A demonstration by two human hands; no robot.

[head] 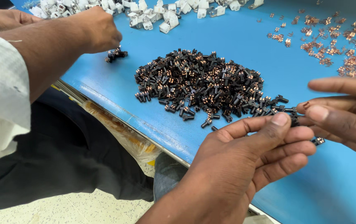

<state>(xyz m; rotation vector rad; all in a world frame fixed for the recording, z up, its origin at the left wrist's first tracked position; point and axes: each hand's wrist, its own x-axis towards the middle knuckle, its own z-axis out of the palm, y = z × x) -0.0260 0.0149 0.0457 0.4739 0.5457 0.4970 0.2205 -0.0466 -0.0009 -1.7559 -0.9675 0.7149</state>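
Observation:
My left hand (pixel 244 157) reaches in from the bottom, and its thumb and forefinger pinch a small black plastic part (pixel 295 121) just above the blue table (pixel 244 45). My right hand (pixel 344 112) comes in from the right edge with its fingers spread. Its thumb and a fingertip touch the same black part from the other side. A second small black part (pixel 318 141) pokes out beside my left fingers. Just beyond my hands lies a big pile of black parts with copper contacts (pixel 203 83).
Loose copper clips (pixel 335 45) are scattered at the far right, and white plastic housings (pixel 153 12) are heaped along the far edge. A co-worker in a white sleeve sits at the left; their hand (pixel 97 29) holds a cluster of black parts (pixel 115 54). The table's near edge runs diagonally.

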